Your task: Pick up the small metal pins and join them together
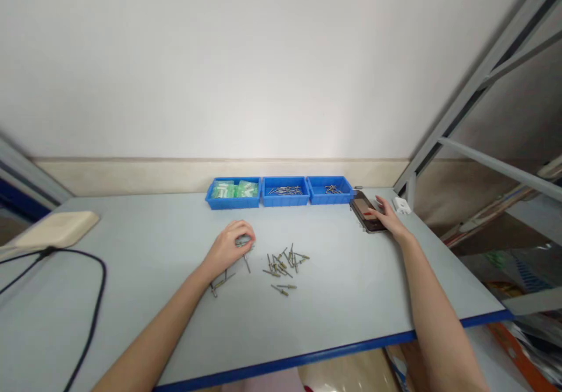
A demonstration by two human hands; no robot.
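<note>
- Left hand (230, 244) has its fingers curled down over a few metal pins (247, 263); can't tell if it's actually pinching one.
- More loose ones under that wrist, and the main pin pile (281, 265) lies just right of the grip, all crossed up.
- Imo go light with the fingertips, one thin shaft at a time, otherwise the crossed ones will probably snag.
- Well right of the grip, the right hand (389, 216) is relaxed, fingers spread, touching a dark phone (362, 209).
- Surface: pale table (333, 310), white box (59, 230) and black cable (103, 275) left of the grip.
- Beyond the grip: left blue tray (232, 203) with green packets (246, 189), then middle tray (285, 201) and right tray (330, 199) holding thin metal bits.
- Plain wall (281, 76) behind, grey frame (500, 168) far right.
</note>
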